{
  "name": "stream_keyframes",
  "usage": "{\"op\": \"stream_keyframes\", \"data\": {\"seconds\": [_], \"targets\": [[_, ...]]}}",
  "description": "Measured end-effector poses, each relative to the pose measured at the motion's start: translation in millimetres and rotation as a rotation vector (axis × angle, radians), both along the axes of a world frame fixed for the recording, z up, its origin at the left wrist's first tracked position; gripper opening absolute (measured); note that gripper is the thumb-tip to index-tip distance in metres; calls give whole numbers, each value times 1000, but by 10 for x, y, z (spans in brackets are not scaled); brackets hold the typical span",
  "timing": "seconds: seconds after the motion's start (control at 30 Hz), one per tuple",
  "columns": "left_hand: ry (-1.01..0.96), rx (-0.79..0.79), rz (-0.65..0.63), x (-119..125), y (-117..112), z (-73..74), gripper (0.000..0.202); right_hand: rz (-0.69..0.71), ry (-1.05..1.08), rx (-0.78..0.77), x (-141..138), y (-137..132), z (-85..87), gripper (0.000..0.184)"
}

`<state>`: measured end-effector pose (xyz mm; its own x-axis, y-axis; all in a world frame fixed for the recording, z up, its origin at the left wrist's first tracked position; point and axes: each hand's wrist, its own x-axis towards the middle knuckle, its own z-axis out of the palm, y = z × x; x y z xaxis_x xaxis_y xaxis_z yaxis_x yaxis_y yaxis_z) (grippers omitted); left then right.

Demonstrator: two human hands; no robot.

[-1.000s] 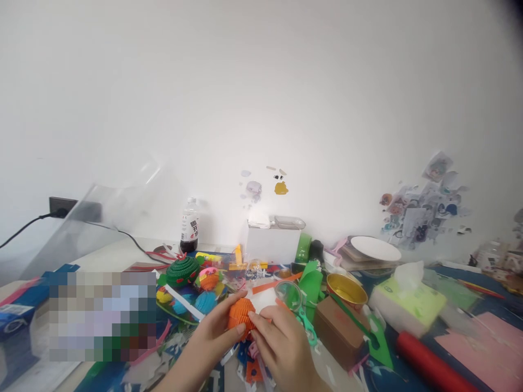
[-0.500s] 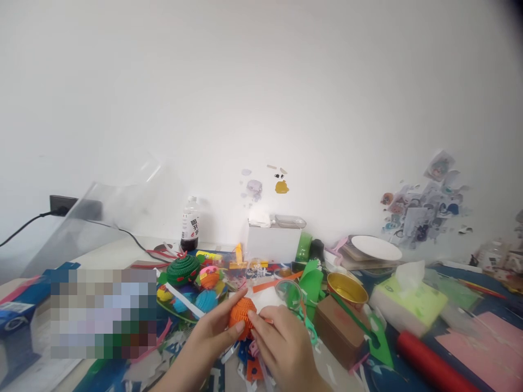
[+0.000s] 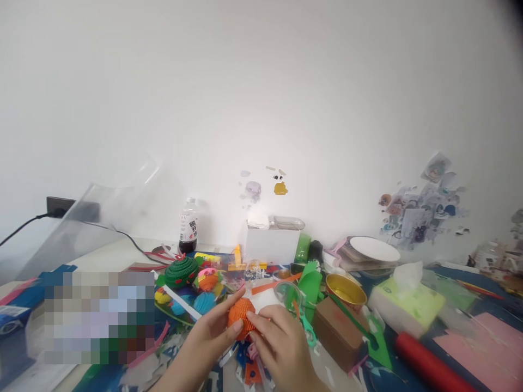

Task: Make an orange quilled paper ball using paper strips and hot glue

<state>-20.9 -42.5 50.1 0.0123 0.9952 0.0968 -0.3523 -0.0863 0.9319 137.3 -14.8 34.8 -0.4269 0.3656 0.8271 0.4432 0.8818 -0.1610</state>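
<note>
An orange ribbed ball [image 3: 240, 317], which looks wound from corrugated paper strip, is held above the cluttered table. My left hand [image 3: 208, 337] grips it from the left, thumb across the front and fingers behind. My right hand [image 3: 281, 340] presses its fingertips on the ball's right side; whether they pinch a loose strip end is hidden. Paper scraps [image 3: 252, 370] lie below the hands. Behind and to the left are a green coiled dome [image 3: 181, 271], a pink-and-orange coiled piece [image 3: 208, 279] and blue coiled pieces [image 3: 204, 302]. Green-handled scissors [image 3: 308, 329] lie right of my right hand.
A brown box [image 3: 340, 332], a gold tin [image 3: 346, 288] and a tissue pack [image 3: 408, 305] stand on the right, near a red roll [image 3: 433, 359]. A dark-drink bottle [image 3: 188, 226] and a white box [image 3: 272, 244] stand by the wall. A clear plastic sheet [image 3: 93, 218] leans left.
The view has shifted slightly. Both hands stay on the orange ball, which shows a little more of its front; the fingers have moved only slightly.
</note>
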Motion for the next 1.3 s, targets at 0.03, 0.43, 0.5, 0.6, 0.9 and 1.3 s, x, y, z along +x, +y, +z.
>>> {"op": "stream_keyframes", "data": {"seconds": [0.03, 0.43, 0.5, 0.6, 0.9, 1.3], "targets": [[2, 6, 0, -5, -1, 0, 53, 16, 20, -23, 2, 6, 0, 23], [-177, 68, -117, -25, 73, -50, 59, 195, 287, -505, 52, 79, 6, 39], [-204, 43, -148, -16, 49, -22, 64, 231, 287, -607, 72, 104, 5, 42], [-232, -2, -238, 1, 26, 9, 80, 296, 273, -724, 87, 120, 17, 48], [-242, -17, -322, 20, 5, 11, 91, 408, 293, -948, 48, -10, 150, 34], [642, 346, 442, -79, -22, -78, 24, 38, 400, -936, -129, 24, 10, 27]]}}
